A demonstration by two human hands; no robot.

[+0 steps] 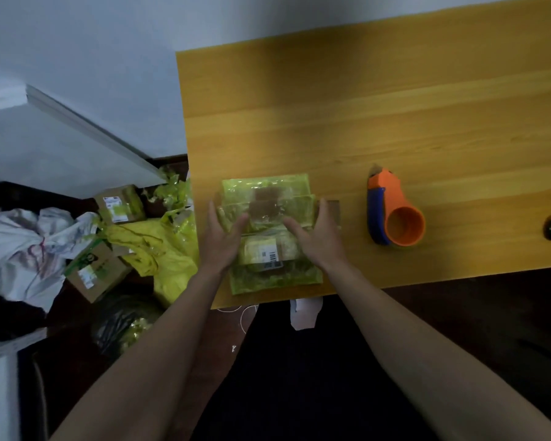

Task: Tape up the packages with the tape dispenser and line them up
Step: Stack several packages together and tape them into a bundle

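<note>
Glossy film-wrapped packages, wood-grain table

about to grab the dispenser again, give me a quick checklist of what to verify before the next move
1. Tape dispenser within reach on the table, right of the packages: ok.
2. Dispenser loaded with tape: not ok, its orange hub looks bare.
3. Left hand and right hand steady the stack of packages from both sides, fingers straight: ok.
4. Packages lined up: not ok, they overlap in a stack.
5. Stack clear of the table's near edge: not ok, the lowest package sits close to it.
6. Seams fully taped: cannot tell.
</note>
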